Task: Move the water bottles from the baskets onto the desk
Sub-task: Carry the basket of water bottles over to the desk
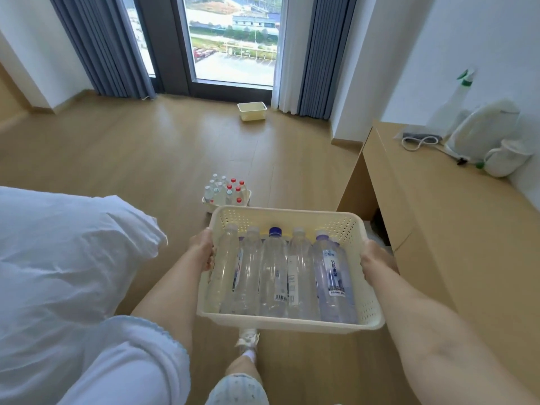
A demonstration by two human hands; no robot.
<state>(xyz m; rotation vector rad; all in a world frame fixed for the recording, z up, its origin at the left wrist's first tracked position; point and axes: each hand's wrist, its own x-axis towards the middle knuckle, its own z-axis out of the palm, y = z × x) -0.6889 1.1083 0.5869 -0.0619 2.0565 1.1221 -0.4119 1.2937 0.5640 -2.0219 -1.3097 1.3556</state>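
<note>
Basket [292, 217] of cream plastic hangs in the air in front of me, carried by its two short sides. My left hand [202, 248] grips the left rim, fingers curled over the edge, and my right hand [375, 260] grips the right rim the same way. Inside, five water bottles [274, 276] lie side by side, caps pointing away from me; the middle one has a dark blue cap and the rightmost carries a pale blue label. The desk [455, 200] stands just to my right, light wood, with a spray bottle [451, 106], a white cable [416, 141] and white bags [485, 133] at its far end by the wall. On the floor just beyond my load sits a second basket [226, 200] packed with upright bottles, some red-capped, some clear-capped. A third, smaller basket [252, 111] sits near the window [230, 39]. White bedding [58, 258] fills my left side.
</note>
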